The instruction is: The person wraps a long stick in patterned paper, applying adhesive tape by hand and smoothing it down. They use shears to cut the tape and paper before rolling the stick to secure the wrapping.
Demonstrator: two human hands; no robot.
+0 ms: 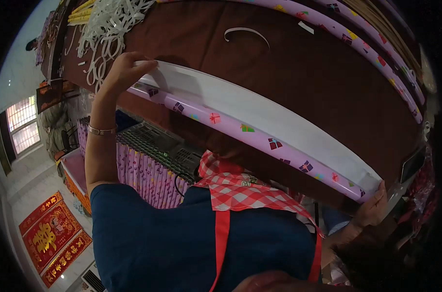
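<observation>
A long roll of purple gift-patterned wrapping paper lies along the near side of the brown-covered table, with a strip of its white underside showing on the far side. At its left end, my left hand grips the edge of the white side between thumb and fingers. My right hand closes round the right end of the paper, near the table's right side. A thin curled white strip rests on the cloth beyond the paper.
More purple patterned rolls lie at the back right. A heap of white strips sits at the back left beside yellow sticks. Many purple rolls stand packed below the table's left side, by dark crates.
</observation>
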